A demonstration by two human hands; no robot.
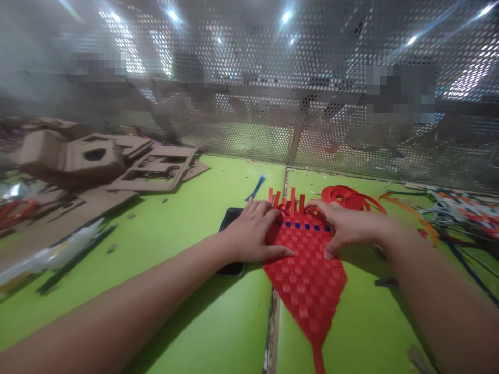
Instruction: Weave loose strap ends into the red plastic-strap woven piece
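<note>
A red woven strip mat (306,283) lies on the green table, narrowing to a single red tail towards me. A row of blue squares shows near its far edge, where several loose red strip ends (293,200) stand up. My left hand (253,228) rests on the mat's left side, thumb stretched across the weave and fingers reaching to the strip ends. On the right edge lies my right hand (339,226), its thumb on the weave and its forefinger bent at the strips, well apart. A dark phone-like object (233,268) is partly hidden under my left hand and wrist.
Coiled red strip (341,195) lies beyond my right hand, a blue strip (256,188) beyond my left. Cardboard pieces (93,156) and a white tube-like item (66,254) sit left. Tangled coloured strips (463,213) lie right. A perforated panel (249,98) stands behind the table (187,317).
</note>
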